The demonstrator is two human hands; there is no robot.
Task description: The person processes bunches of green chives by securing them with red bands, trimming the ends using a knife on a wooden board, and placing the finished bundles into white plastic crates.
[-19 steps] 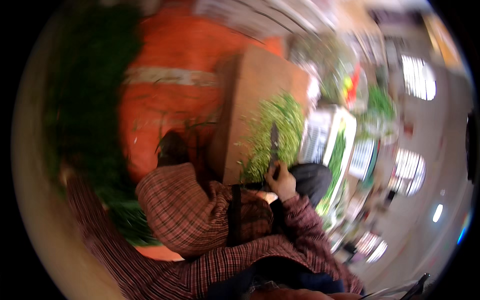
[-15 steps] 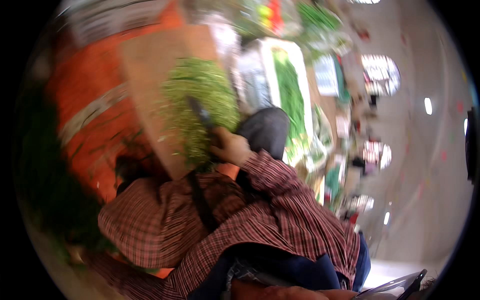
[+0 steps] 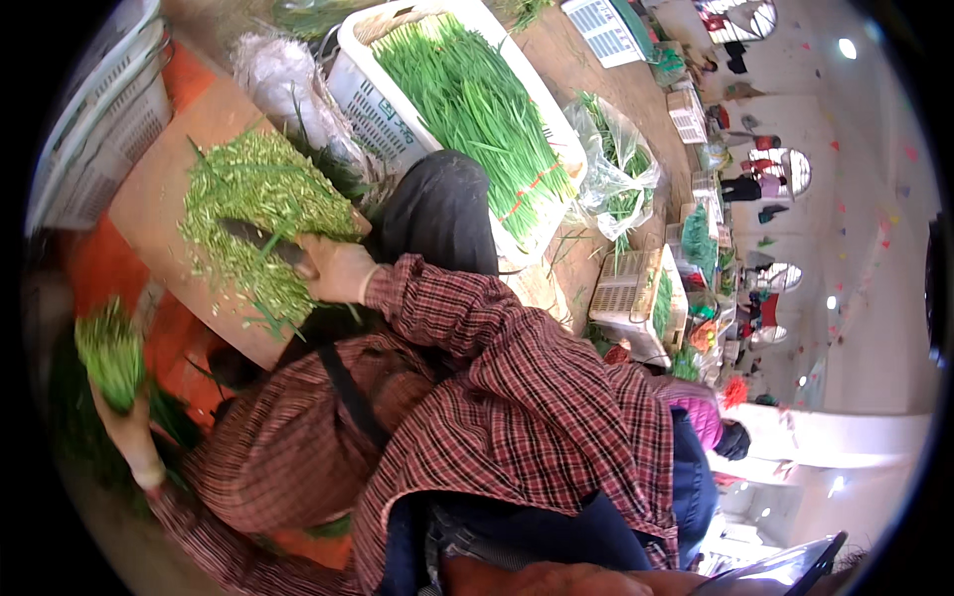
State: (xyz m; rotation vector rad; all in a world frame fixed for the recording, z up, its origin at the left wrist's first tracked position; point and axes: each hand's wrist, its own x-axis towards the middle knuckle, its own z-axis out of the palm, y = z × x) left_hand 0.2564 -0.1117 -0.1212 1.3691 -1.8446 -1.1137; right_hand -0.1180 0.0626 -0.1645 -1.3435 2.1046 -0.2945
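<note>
At the far left, my left hand point(image 3: 127, 437) is closed around a bunch of garlic chives point(image 3: 109, 353), its cut ends pointing up and away from me. My right hand point(image 3: 336, 270) grips a knife point(image 3: 253, 234) by the handle. The dark blade lies over a heap of pale green cut chive pieces point(image 3: 263, 179) on a tan wooden board point(image 3: 144, 214). Several long green leaves are strewn over the heap. The handle is mostly hidden in my fingers.
An orange surface point(image 3: 179, 338) lies under the board. White crates point(image 3: 109, 129) are stacked beyond it at left. A white basket point(image 3: 373, 104) of banded chives stands beyond my dark-clad knee point(image 3: 437, 209), beside a clear plastic bag point(image 3: 616, 164) of greens. Other people stand far right.
My left hand has come up into view at the left with a bunch of chives. The view has turned, bringing the basket nearer the middle. My right hand still holds the knife over the heap.
</note>
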